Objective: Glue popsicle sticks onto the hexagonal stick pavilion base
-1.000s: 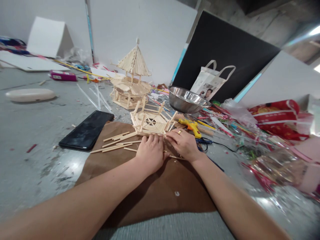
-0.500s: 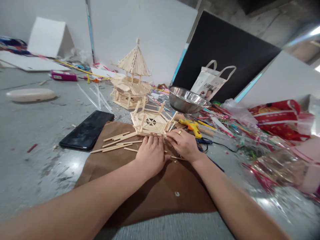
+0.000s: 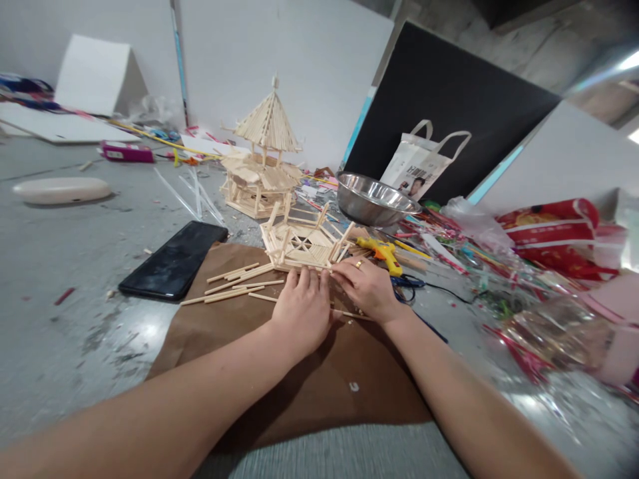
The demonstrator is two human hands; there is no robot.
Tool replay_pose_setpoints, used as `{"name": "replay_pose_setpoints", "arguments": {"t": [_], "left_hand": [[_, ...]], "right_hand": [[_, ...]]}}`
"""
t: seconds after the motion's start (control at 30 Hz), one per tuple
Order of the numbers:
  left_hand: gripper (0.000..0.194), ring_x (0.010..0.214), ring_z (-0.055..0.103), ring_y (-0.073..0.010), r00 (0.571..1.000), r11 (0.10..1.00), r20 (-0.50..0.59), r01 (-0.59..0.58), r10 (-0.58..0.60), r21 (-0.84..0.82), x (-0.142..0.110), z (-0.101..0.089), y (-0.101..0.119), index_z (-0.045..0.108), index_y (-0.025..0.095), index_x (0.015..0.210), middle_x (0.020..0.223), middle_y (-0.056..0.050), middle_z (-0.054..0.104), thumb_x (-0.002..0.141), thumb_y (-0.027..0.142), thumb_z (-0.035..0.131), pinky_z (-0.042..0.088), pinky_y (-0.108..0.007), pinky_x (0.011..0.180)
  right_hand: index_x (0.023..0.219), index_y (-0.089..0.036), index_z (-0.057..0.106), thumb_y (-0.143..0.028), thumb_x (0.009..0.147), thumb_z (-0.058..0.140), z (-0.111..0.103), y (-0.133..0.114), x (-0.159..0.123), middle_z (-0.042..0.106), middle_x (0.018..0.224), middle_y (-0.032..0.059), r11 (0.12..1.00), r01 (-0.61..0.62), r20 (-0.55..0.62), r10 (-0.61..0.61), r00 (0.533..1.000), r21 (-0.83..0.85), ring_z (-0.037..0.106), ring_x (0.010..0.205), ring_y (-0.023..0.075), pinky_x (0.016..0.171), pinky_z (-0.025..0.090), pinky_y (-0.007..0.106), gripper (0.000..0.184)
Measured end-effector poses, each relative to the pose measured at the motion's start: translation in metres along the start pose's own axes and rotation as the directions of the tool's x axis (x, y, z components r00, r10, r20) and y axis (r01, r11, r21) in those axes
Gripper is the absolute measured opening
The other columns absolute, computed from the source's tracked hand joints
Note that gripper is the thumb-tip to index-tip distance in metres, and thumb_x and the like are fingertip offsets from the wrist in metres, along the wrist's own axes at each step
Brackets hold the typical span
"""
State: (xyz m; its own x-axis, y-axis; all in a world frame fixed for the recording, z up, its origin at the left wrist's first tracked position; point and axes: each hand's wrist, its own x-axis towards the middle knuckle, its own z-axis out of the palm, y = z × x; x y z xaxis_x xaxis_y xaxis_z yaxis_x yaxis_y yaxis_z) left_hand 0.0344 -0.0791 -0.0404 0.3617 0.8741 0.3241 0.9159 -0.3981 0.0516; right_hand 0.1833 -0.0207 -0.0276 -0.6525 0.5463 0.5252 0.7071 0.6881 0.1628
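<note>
A six-sided frame of pale wooden sticks [image 3: 305,241], with short upright posts and a slatted floor, lies at the front middle. Along its near edge rest the closed fingers of my left hand [image 3: 303,309], which grips that edge. My right hand [image 3: 367,286], wearing a ring, pinches the frame's near right corner; the fingertips partly hide what lies between them. Several loose sticks [image 3: 239,286] are spread left of my left hand on a brown sheet [image 3: 349,392]. Another stick [image 3: 352,315] sits below my right hand.
Behind the frame stands a stick pavilion [image 3: 264,150] with a pointed roof. A black phone [image 3: 172,259] lies to the left. On the right are a yellow glue gun [image 3: 383,254] with its cord, a metal bowl [image 3: 375,199], and cluttered scraps.
The fingers of my left hand have shifted slightly at the frame's near edge. My right hand, the frame and the loose sticks look unmoved.
</note>
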Motion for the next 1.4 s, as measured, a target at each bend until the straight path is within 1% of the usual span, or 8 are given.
{"name": "replay_pose_setpoints", "arguments": {"t": [0.3,0.47,0.63,0.8,1.0,1.17,1.3,1.4], "left_hand": [[0.055,0.106,0.038,-0.0308,0.998,0.997,-0.042,-0.035,0.038,0.071,-0.002,-0.011,0.005,0.032,0.002,0.123,0.111,-0.021,0.049,0.08,0.035,0.034,0.025,-0.043,0.088],[0.043,0.089,0.047,-0.0252,0.986,0.989,-0.085,-0.14,0.143,0.045,-0.009,-0.024,0.017,0.038,0.006,0.119,0.099,-0.017,0.055,0.083,0.027,0.026,0.033,-0.039,0.077],[0.04,0.085,0.049,-0.0231,0.982,0.986,-0.086,-0.169,0.169,0.004,-0.014,-0.028,0.02,0.038,0.007,0.118,0.104,-0.018,0.053,0.083,0.021,0.024,0.038,-0.035,0.068],[0.032,0.078,0.051,-0.0216,0.985,0.987,-0.075,-0.157,0.153,-0.043,-0.014,-0.029,0.019,0.048,0.012,0.102,0.091,-0.014,0.057,0.083,0.023,0.025,0.041,-0.031,0.056],[0.025,0.07,0.055,-0.0197,0.992,0.989,-0.052,-0.121,0.117,-0.084,-0.013,-0.027,0.018,0.049,0.014,0.094,0.077,-0.008,0.059,0.083,0.022,0.028,0.043,-0.029,0.053],[0.02,0.069,0.059,-0.0206,0.996,0.997,0.085,0.041,-0.035,-0.063,-0.005,-0.024,0.009,0.05,0.014,0.084,0.07,-0.009,0.06,0.081,0.017,0.03,0.045,-0.03,0.055],[0.019,0.068,0.061,-0.0214,0.983,0.997,0.178,0.05,-0.038,-0.061,-0.001,-0.022,0.002,0.05,0.013,0.08,0.069,-0.01,0.061,0.079,0.013,0.032,0.045,-0.031,0.056],[0.02,0.071,0.06,-0.0221,0.989,0.998,0.145,0.028,-0.019,-0.061,-0.001,-0.022,0.002,0.051,0.013,0.081,0.074,-0.01,0.059,0.078,0.011,0.031,0.046,-0.032,0.055]], "right_hand": [[0.086,-0.018,0.06,-0.025,0.08,0.044,0.0,0.001,0.0,0.063,0.082,0.0035,1.0,0.009,0.0,-0.009,1.0,0.017,0.054,0.079,0.014,0.067,0.042,0.023,0.018],[0.087,-0.018,0.059,-0.024,0.08,0.044,-0.001,0.0,0.001,0.062,0.082,0.0046,0.999,0.013,-0.032,-0.011,0.999,0.043,0.054,0.078,0.0144,0.066,0.043,0.023,0.018],[0.092,-0.017,0.058,-0.024,0.079,0.045,-0.002,0.0,0.0,0.063,0.084,0.0053,0.998,0.013,-0.02,-0.012,1.0,0.069,0.055,0.08,0.0153,0.066,0.044,0.025,0.02],[0.097,-0.019,0.056,-0.03,0.077,0.048,0.0,0.002,-0.002,0.063,0.086,0.0051,0.998,-0.027,-0.008,0.027,1.0,0.05,0.055,0.084,0.0168,0.068,0.044,0.026,0.025],[0.1,-0.018,0.054,-0.033,0.075,0.051,-0.004,0.006,-0.002,0.063,0.086,0.0045,0.999,-0.035,0.006,0.034,0.999,0.033,0.056,0.083,0.0172,0.069,0.044,0.026,0.029],[0.098,-0.018,0.055,-0.036,0.073,0.053,-0.007,0.013,-0.004,0.063,0.084,0.0051,0.995,-0.098,-0.025,0.099,0.995,0.013,0.057,0.081,0.018,0.068,0.044,0.028,0.031],[0.097,-0.018,0.055,-0.037,0.074,0.051,-0.005,0.014,-0.006,0.063,0.086,0.0052,0.991,-0.134,-0.045,0.135,0.99,0.01,0.057,0.082,0.0179,0.07,0.044,0.028,0.029],[0.096,-0.019,0.056,-0.035,0.076,0.05,0.0,0.009,-0.006,0.063,0.089,0.0045,0.997,-0.075,-0.019,0.076,0.997,0.025,0.056,0.084,0.0168,0.072,0.043,0.027,0.026]]}}
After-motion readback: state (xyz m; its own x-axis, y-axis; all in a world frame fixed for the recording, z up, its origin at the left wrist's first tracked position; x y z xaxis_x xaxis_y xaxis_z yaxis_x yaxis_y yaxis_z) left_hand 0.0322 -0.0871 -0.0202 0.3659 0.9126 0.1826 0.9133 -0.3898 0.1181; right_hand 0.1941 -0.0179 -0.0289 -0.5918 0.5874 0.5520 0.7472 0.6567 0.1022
